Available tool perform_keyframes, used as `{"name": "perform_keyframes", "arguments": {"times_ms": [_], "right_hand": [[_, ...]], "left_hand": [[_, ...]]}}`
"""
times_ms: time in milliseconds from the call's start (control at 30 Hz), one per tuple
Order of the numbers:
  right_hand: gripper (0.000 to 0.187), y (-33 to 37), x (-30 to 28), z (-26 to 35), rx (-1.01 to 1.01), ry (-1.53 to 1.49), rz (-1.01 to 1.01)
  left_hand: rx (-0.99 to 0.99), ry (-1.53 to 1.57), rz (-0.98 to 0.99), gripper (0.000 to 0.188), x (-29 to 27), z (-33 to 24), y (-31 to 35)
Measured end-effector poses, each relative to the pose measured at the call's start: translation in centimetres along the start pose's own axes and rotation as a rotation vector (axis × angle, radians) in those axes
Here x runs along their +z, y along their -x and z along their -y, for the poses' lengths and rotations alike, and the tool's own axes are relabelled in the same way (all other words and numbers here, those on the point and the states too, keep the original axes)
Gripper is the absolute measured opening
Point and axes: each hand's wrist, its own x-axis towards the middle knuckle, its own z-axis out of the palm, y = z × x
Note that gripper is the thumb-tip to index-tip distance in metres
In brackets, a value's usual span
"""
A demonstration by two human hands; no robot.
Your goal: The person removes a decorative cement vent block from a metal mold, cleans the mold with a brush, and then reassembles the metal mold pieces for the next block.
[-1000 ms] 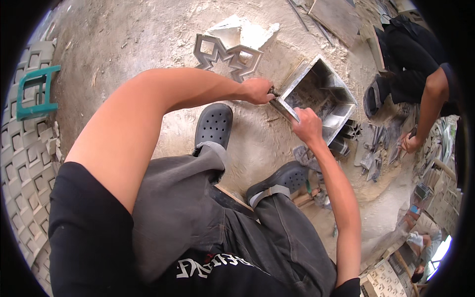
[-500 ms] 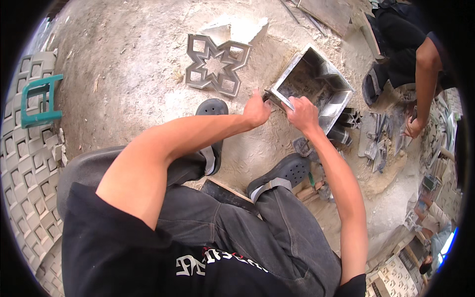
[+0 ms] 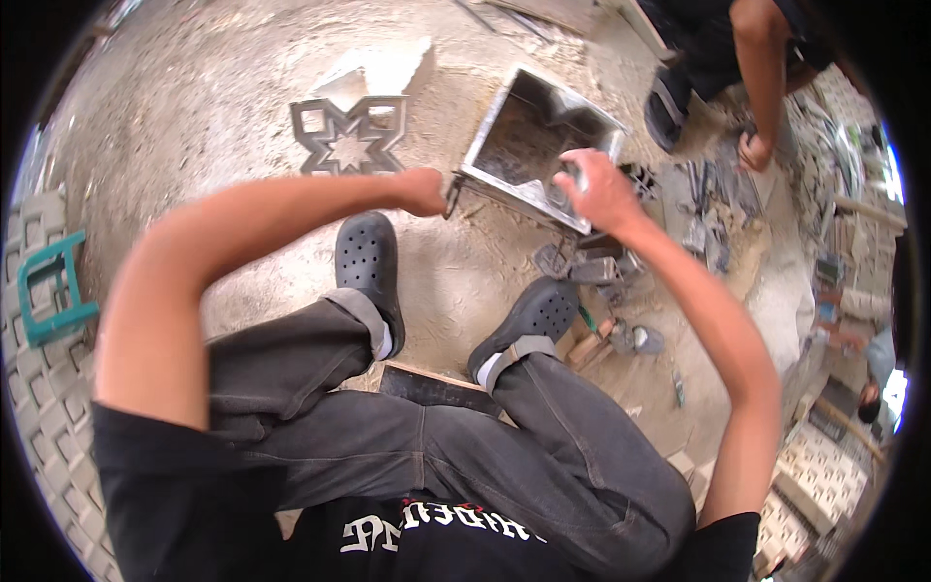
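A square, open-topped metal mould box (image 3: 521,203), grey and dusty, sits on the ground ahead of my feet. My left hand (image 3: 423,191) is closed in a fist beside the box's left corner, around a small dark metal clip (image 3: 453,195). How the clip joins the box is hard to make out. Over the box's near right side hovers my right hand (image 3: 603,190), its fingers apart and curved, holding nothing. Behind my left forearm lies a grey star-patterned lattice block (image 3: 381,124), its near part hidden by the arm.
Metal pieces and tools (image 3: 700,209) lie right of the box, near a co-worker's hand (image 3: 754,151). A white block (image 3: 396,70) stands beyond the lattice. A green stool (image 3: 60,289) is far left, beside stacked pale blocks (image 3: 70,417). My shoes (image 3: 369,260) flank the space below the box.
My right hand has come off the box's rim and its fingers have spread. The left hand stays by the box's corner. The whole view has shifted, bringing the box further left and up.
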Motion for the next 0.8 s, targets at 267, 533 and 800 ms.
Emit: {"name": "perform_keyframes", "arguments": {"times_ms": [267,533,800], "right_hand": [[0.056,2.6,-2.8,-8.8,0.657,0.033,0.142],[0.062,-1.4,2.6,-9.2,0.850,0.022,-0.010],[0.047,-1.7,4.5,-8.9,0.889,-0.041,-0.246]], "left_hand": [[0.127,-0.573,-0.078,0.050,-14.7,-7.0,3.3],[0.184,-0.404,-0.497,0.096,-13.4,-8.3,-8.0],[0.304,-0.370,-0.440,0.076,-12.0,-7.5,-14.9]]}}
